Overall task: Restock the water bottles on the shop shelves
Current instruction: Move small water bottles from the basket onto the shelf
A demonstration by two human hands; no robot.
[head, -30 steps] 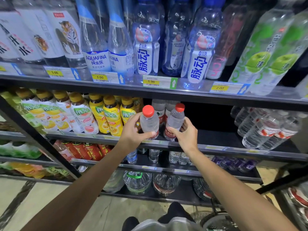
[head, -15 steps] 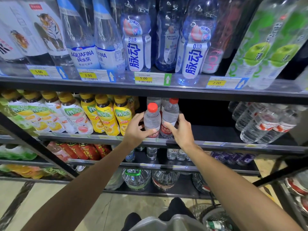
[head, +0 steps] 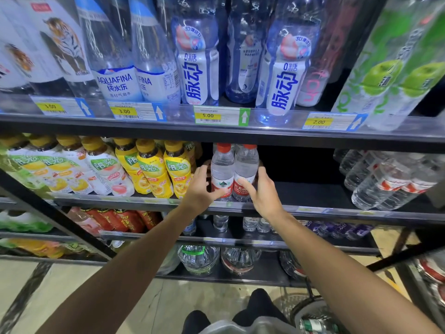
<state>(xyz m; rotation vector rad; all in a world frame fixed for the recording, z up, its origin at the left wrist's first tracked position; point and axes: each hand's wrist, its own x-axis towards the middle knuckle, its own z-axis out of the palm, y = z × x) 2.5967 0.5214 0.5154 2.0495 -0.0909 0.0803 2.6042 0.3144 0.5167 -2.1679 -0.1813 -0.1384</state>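
Water bottles (head: 234, 173): frame centre, upright on middle shelf (head: 313, 208), facing outward.
Left hand (head: 201, 189): fingers spread, steadying.
Right hand (head: 261, 189): likewise.

Two water bottles (head: 234, 173), clear, red caps, red labels. Upright, side by side, touching, at front edge of middle shelf (head: 313, 209). More bottles stand behind them.

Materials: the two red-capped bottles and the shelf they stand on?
Red-capped bottles: clear thin plastic, probably PET; see-through walls, moulded ribs, glossy glints. Caps look like opaque red plastic. Shelf: dark, matte, likely painted metal, though the finish leaves this open; its front edge carries a clear strip.
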